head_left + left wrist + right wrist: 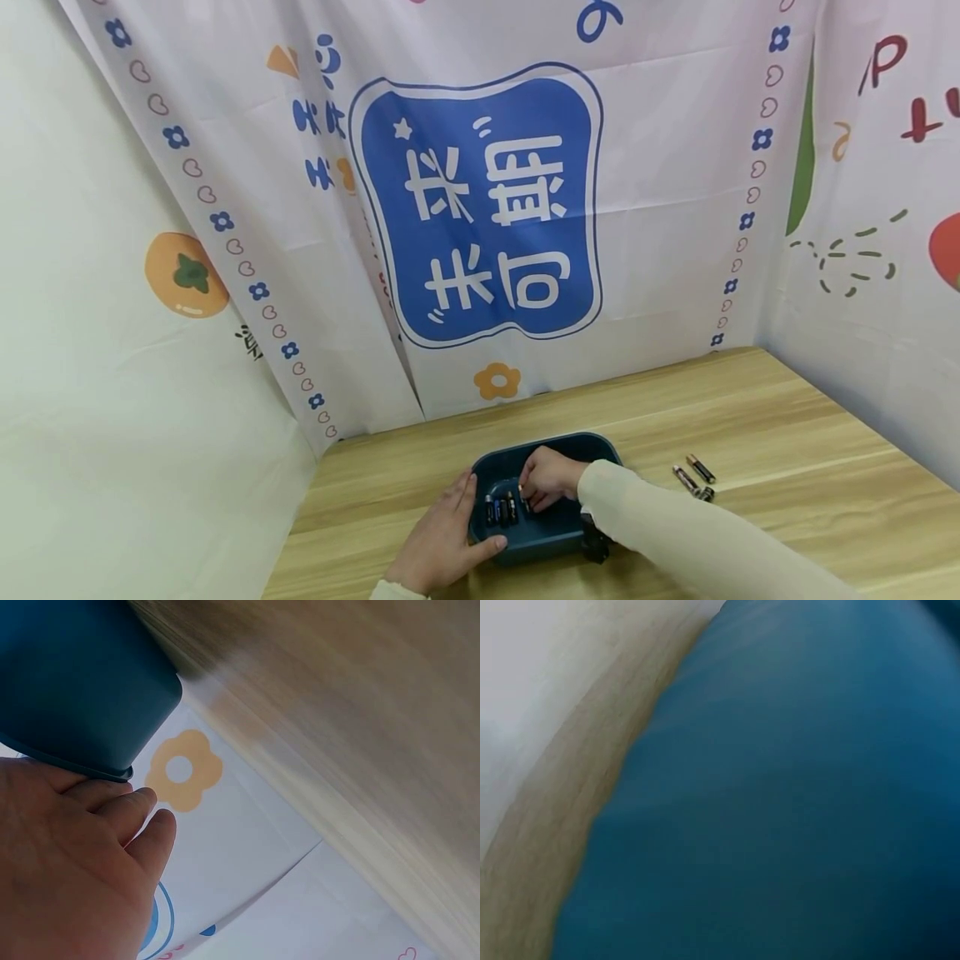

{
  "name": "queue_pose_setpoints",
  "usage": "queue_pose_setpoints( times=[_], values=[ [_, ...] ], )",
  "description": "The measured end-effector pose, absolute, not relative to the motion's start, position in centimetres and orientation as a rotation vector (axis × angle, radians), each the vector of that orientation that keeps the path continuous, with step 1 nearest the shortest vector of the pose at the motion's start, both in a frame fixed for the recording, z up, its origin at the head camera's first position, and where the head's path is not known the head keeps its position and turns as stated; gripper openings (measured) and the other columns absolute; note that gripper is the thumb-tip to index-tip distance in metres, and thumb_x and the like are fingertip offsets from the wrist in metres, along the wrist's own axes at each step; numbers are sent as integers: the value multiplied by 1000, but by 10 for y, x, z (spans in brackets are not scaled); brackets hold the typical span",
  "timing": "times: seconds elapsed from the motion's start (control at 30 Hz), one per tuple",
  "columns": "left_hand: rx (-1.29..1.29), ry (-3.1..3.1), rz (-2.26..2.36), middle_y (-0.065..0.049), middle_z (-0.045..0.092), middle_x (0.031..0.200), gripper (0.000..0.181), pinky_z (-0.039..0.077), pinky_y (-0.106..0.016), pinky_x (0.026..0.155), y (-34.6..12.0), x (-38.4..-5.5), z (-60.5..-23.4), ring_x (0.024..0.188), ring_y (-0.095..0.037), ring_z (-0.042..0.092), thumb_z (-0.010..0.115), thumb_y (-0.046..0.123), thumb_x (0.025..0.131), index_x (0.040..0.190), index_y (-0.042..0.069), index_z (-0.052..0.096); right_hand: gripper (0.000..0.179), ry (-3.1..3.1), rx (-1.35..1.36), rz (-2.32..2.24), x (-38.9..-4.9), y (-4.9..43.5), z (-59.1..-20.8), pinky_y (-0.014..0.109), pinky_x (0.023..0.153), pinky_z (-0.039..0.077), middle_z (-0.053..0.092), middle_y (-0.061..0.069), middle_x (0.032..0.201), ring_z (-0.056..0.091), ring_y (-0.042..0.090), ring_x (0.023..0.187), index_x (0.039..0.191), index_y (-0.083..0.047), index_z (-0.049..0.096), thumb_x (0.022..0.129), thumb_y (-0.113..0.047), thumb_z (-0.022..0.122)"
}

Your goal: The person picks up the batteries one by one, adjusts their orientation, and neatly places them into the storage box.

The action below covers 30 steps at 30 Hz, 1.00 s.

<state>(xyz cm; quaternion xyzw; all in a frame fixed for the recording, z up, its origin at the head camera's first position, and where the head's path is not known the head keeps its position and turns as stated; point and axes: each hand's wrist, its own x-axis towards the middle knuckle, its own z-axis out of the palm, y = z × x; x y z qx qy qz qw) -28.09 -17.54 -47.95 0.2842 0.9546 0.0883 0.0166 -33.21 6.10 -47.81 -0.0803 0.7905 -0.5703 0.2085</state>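
Observation:
A dark teal plastic basin (pixel 555 546) stands on the wooden table. Inside it, several AA-size batteries (pixel 501 510) lie side by side in a row near the left wall. My right hand (pixel 551 477) reaches in over the right side, fingertips pinching a battery (pixel 522 493) at the right end of this row; the fingers cover most of it. My left hand (pixel 448 533) rests against the basin's left rim with its fingers stretched along it, the thumb at the front edge. In the left wrist view, those fingers touch the rim. Only the basin's blurred wall (pixel 780 787) fills most of the right wrist view.
To the right of the basin, a few loose batteries (pixel 701 468) lie on the wooden table (pixel 780 433). A printed white cloth (pixel 660 275) hangs behind the table's far edge, with more cloth at both sides. A black strap-like device (pixel 595 540) sits at my right wrist.

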Motion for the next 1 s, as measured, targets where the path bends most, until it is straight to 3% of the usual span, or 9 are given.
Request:
queue_pose_setpoints(
  times=[1.0],
  values=[
    [886, 2979, 264, -14, 17, 159, 100, 29, -51, 110, -175, -280, -479, 142, -32, 26, 38, 75, 89, 153, 0, 23, 10, 2299, -168, -1499, -338, 46, -488, 36, 56, 58, 64, 13, 80, 65, 26, 64, 77, 4, 65, 82, 12, 67]
  ],
)
